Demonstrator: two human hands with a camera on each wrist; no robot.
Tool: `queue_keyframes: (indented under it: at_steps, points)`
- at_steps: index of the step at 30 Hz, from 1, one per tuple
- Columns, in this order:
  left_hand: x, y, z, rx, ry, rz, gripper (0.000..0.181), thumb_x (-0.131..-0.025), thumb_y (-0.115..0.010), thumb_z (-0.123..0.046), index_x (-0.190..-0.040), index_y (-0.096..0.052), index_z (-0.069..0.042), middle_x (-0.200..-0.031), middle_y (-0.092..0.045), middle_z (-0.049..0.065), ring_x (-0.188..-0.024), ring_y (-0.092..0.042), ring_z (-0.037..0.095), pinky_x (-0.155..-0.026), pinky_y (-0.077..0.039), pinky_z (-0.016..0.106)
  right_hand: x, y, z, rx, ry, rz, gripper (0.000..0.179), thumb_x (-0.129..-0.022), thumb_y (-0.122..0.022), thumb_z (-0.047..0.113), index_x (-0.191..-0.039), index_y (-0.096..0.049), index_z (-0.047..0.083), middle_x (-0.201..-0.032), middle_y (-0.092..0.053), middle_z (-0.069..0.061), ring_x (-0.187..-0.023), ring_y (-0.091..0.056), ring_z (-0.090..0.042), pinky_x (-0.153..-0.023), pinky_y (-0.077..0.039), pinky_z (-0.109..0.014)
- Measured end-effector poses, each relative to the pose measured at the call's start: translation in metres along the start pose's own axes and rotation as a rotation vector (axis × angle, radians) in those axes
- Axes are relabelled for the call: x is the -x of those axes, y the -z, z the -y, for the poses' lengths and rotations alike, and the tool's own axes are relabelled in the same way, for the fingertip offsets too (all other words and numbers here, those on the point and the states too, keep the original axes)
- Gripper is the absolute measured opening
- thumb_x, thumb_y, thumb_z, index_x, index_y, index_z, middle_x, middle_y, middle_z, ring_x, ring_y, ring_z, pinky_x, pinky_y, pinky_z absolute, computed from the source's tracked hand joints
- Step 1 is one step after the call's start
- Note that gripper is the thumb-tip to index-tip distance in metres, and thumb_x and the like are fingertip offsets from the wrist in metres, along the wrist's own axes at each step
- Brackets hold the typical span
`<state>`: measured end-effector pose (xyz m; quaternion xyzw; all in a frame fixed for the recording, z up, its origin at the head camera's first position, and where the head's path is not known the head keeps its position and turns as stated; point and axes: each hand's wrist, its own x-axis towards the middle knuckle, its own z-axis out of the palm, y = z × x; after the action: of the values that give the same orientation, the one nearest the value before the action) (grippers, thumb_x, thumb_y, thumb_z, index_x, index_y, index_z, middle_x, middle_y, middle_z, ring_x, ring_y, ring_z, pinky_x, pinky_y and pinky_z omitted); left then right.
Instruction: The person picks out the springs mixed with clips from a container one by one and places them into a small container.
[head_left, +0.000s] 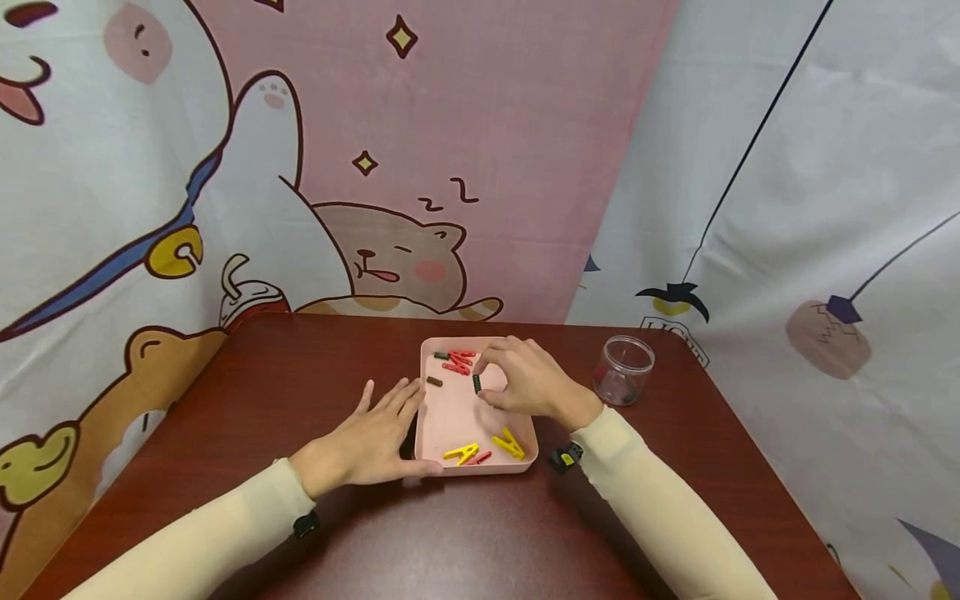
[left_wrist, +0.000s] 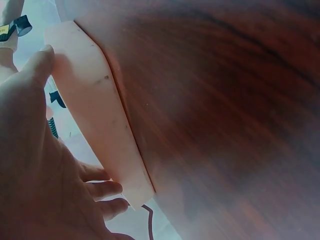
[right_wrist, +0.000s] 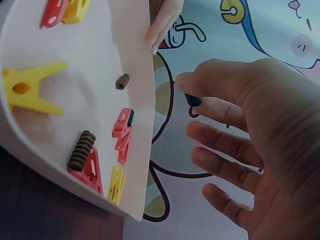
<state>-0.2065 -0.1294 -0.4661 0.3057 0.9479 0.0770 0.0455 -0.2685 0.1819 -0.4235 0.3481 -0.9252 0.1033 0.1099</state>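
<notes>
My right hand (head_left: 531,379) pinches a dark green ridged cylinder, like a small coil (head_left: 477,383), between thumb and index finger, above the pink tray (head_left: 450,433). Its other fingers stand apart in the right wrist view. Spread along the tray's left rim, my left hand (head_left: 371,435) touches the near corner with its thumb. Red clothespins (head_left: 457,364) lie at the far end of the tray with another green ridged piece (head_left: 442,356). A brown ridged piece (head_left: 434,382) sits by the left wall. Yellow clothespins (head_left: 510,444) and a red clothespin (head_left: 480,458) lie at the near end.
A clear round jar (head_left: 624,371) without a lid stands right of the tray, with something small and dark at its bottom. In the right wrist view, another brown ridged piece (right_wrist: 81,151) and a yellow clothespin (right_wrist: 117,184) lie by the tray wall. Printed cloth (head_left: 510,167) hangs behind the brown table (head_left: 315,350).
</notes>
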Motion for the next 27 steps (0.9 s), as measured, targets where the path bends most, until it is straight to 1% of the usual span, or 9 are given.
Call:
queue_keyframes:
  at_steps: [3, 6, 10, 13, 20, 27]
  points:
    - [0.0, 0.0, 0.001, 0.006, -0.003, -0.007, 0.132, -0.098, -0.061, -0.096, -0.182, -0.032, 0.001, -0.194, -0.026, 0.022, -0.182, -0.026, 0.045, -0.138, -0.016, 0.088, 0.004, 0.001, -0.001, 0.005, 0.001, -0.013, 0.029, -0.095, -0.094, 0.039, -0.118, -0.086, 0.024, -0.133, -0.082, 0.002, -0.13, -0.074, -0.027, -0.105, -0.061, -0.054]
    - [0.001, 0.0, 0.001, 0.002, -0.002, -0.004, 0.132, -0.098, -0.06, -0.096, -0.183, -0.031, 0.001, -0.194, -0.026, 0.021, -0.182, -0.026, 0.044, -0.139, -0.016, 0.087, 0.009, 0.002, -0.003, 0.006, -0.021, -0.007, 0.03, -0.096, -0.094, 0.039, -0.121, -0.086, 0.024, -0.136, -0.081, 0.001, -0.132, -0.073, -0.028, -0.108, -0.06, -0.054]
    - [0.0, 0.0, 0.001, 0.002, -0.002, -0.005, 0.132, -0.097, -0.06, -0.096, -0.182, -0.031, 0.001, -0.194, -0.025, 0.021, -0.182, -0.027, 0.044, -0.139, -0.016, 0.087, 0.013, 0.004, -0.005, -0.003, -0.042, -0.004, 0.032, -0.096, -0.095, 0.038, -0.123, -0.086, 0.022, -0.139, -0.081, 0.0, -0.133, -0.073, -0.029, -0.108, -0.061, -0.054]
    - [0.0, -0.001, 0.001, -0.004, -0.002, -0.005, 0.132, -0.097, -0.06, -0.097, -0.182, -0.032, 0.001, -0.194, -0.026, 0.021, -0.181, -0.027, 0.044, -0.139, -0.016, 0.087, 0.016, 0.006, -0.007, -0.006, -0.043, -0.012, 0.033, -0.095, -0.097, 0.036, -0.123, -0.087, 0.022, -0.139, -0.082, -0.001, -0.131, -0.074, -0.03, -0.107, -0.062, -0.055]
    - [0.0, -0.001, 0.001, -0.008, -0.005, -0.012, 0.132, -0.097, -0.061, -0.097, -0.182, -0.032, 0.0, -0.194, -0.028, 0.021, -0.181, -0.028, 0.043, -0.139, -0.017, 0.087, 0.027, 0.014, -0.015, -0.017, -0.042, -0.056, 0.032, -0.093, -0.097, 0.033, -0.121, -0.087, 0.021, -0.131, -0.083, -0.003, -0.125, -0.075, -0.029, -0.103, -0.064, -0.055]
    - [0.0, -0.002, 0.002, -0.008, 0.002, -0.004, 0.133, -0.097, -0.06, -0.097, -0.183, -0.03, 0.0, -0.194, -0.026, 0.021, -0.182, -0.026, 0.044, -0.14, -0.015, 0.086, 0.038, 0.021, -0.025, -0.005, -0.078, -0.076, 0.032, -0.093, -0.097, 0.028, -0.123, -0.087, 0.02, -0.131, -0.083, -0.004, -0.128, -0.075, -0.031, -0.106, -0.062, -0.059]
